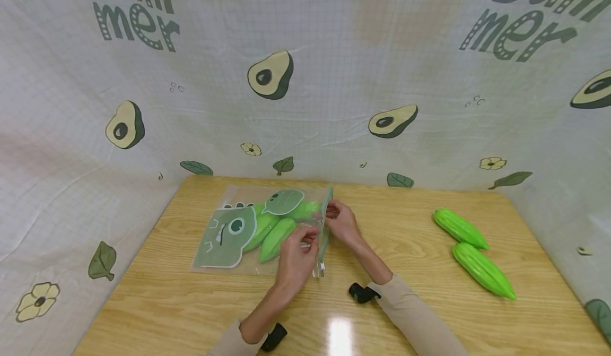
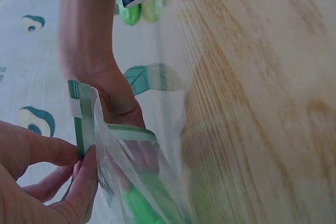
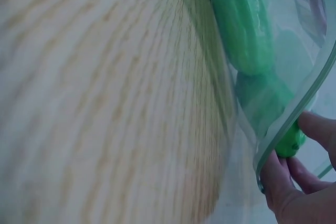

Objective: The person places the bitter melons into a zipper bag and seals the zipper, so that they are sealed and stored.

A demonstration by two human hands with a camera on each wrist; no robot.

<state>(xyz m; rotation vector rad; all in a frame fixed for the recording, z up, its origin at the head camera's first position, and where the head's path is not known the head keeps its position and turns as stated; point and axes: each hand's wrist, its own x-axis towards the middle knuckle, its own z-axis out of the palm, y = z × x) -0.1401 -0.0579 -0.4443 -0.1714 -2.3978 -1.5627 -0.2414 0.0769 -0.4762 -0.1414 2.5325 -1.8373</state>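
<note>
A clear zip bag [image 1: 217, 244] with a green dinosaur print lies on the table, holding several green ridged cucumbers [image 1: 277, 239]. My left hand [image 1: 297, 255] pinches the near side of its mouth, beside the white zip slider [image 2: 76, 107]. At the far side of the mouth, my right hand [image 1: 341, 222] reaches into the opening. In the right wrist view, its thumb and fingers lie around the end of a cucumber [image 3: 290, 144] at the green rim [image 3: 294, 111]. The plastic partly blurs the right fingers in the left wrist view.
Two more green cucumbers [image 1: 460, 228] lie side by side on the right of the wooden table [image 1: 401, 239]. A white cloth [image 1: 329, 106] printed with avocados hangs behind the table and along its sides. Dark straps [image 1: 363, 293] are at both wrists.
</note>
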